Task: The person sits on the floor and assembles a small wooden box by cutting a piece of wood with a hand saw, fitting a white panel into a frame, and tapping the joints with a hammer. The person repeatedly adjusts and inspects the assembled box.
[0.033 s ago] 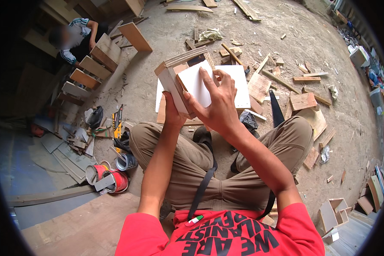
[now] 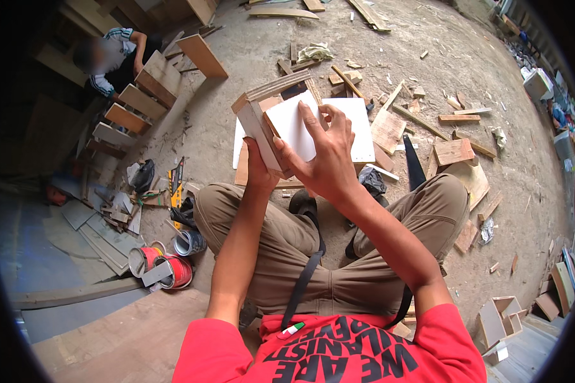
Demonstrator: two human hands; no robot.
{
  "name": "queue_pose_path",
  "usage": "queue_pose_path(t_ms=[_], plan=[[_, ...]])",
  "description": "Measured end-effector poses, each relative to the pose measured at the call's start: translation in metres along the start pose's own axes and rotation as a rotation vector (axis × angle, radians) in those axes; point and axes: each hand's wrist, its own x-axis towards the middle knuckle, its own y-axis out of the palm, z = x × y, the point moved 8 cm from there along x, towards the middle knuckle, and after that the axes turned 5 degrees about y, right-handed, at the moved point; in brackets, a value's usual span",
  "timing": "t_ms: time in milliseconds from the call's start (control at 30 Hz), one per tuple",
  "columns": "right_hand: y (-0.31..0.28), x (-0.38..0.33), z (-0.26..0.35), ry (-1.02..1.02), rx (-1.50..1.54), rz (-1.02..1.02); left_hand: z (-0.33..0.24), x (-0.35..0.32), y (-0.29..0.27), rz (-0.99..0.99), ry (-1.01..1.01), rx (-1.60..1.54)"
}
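Observation:
A small open wooden box frame (image 2: 255,133) with plywood edges is tilted up in front of me. My left hand (image 2: 260,167) is closed round its lower left side, the fingers mostly hidden behind it. A white panel (image 2: 289,129) sits within the frame. My right hand (image 2: 326,152) grips this panel, the thumb at its left edge and the index finger stretched along its face. The other fingers bend over the frame's right side. Beneath the frame lies a larger white board (image 2: 358,132), partly covered by it and my hands.
A saw blade (image 2: 414,163) lies by my right knee. Wood offcuts (image 2: 390,129) litter the floor ahead and right. Paint cans (image 2: 174,271) and a yellow-black tool (image 2: 177,185) are at my left. Another person (image 2: 118,60) sits at far left behind upright boards (image 2: 144,102).

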Motion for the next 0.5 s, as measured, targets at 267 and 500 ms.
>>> queue_pose_path(t_ms=[267,500], plan=[[-0.005,-0.001,0.005,0.016,0.025,-0.063,0.021,-0.006,-0.019,0.194,-0.159,-0.112],[-0.008,0.001,0.0,0.029,0.018,-0.083,0.019,-0.008,0.013,0.161,-0.099,0.049]])
